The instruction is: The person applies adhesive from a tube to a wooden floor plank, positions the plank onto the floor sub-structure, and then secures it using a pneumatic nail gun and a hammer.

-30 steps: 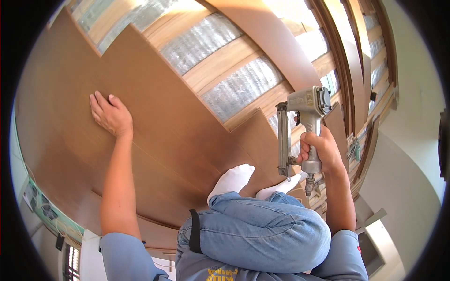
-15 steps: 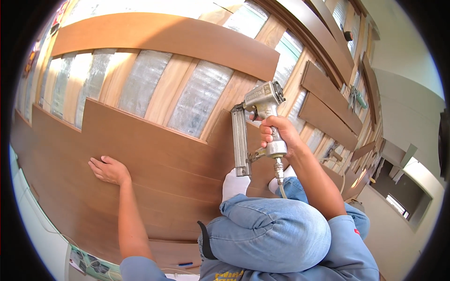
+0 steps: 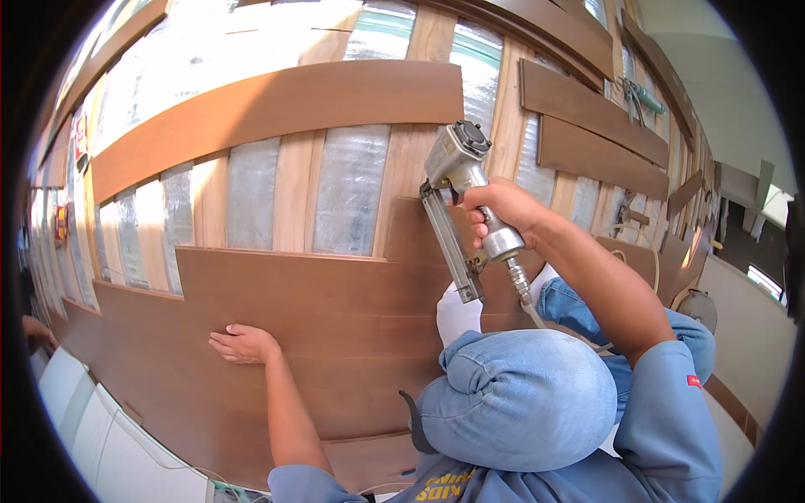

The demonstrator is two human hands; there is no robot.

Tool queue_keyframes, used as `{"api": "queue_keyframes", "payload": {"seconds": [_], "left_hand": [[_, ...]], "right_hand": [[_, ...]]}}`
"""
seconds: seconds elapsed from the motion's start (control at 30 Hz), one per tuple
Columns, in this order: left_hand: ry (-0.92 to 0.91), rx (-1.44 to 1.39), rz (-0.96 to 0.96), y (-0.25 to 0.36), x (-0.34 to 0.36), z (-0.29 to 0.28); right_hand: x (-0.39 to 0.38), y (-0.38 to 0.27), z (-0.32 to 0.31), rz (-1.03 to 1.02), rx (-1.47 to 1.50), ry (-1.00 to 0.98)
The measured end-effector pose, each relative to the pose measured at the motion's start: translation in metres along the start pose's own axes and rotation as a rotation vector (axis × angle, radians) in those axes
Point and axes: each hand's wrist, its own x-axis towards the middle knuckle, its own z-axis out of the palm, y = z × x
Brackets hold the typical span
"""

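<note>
My right hand (image 3: 506,212) is closed round the handle of a silver pneumatic nail gun (image 3: 459,161). An air hose (image 3: 535,315) runs from a metal coupling under the grip. The gun's long magazine (image 3: 450,247) slants down beside my white-socked foot (image 3: 459,315). It looks held above the boards; contact is not clear. My left hand (image 3: 245,344) lies on the brown floorboards (image 3: 335,293) with its fingers stretched out, holding nothing. Just beyond the laid boards' stepped edge, a loose plank (image 3: 277,107) rests across the pale wooden joists (image 3: 293,193).
Silvery sheeting (image 3: 251,197) shows between the joists. More loose planks (image 3: 595,113) lie at the far right, near a green tool (image 3: 647,99). White panels (image 3: 126,444) stand at lower left. Another person's hand (image 3: 38,331) shows at the left edge.
The view has turned, shifting the boards in the picture. The nail gun now tilts more, its magazine slanting instead of near upright. My left hand remains on the boards, my right on the grip.
</note>
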Motion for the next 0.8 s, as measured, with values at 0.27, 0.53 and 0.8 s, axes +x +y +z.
{"api": "queue_keyframes", "payload": {"seconds": [0.27, 0.53, 0.8], "left_hand": [[-0.031, 0.035, -0.01, -0.001, 0.004, -0.002], [-0.043, 0.034, -0.018, 0.001, 0.003, -0.003], [-0.031, 0.045, -0.018, -0.009, 0.005, 0.011]], "right_hand": [[-0.036, 0.026, -0.091, 0.044, 0.038, 0.135], [-0.038, 0.037, -0.109, 0.022, 0.083, 0.08], [-0.039, 0.045, -0.129, 0.028, 0.074, 0.096]]}}
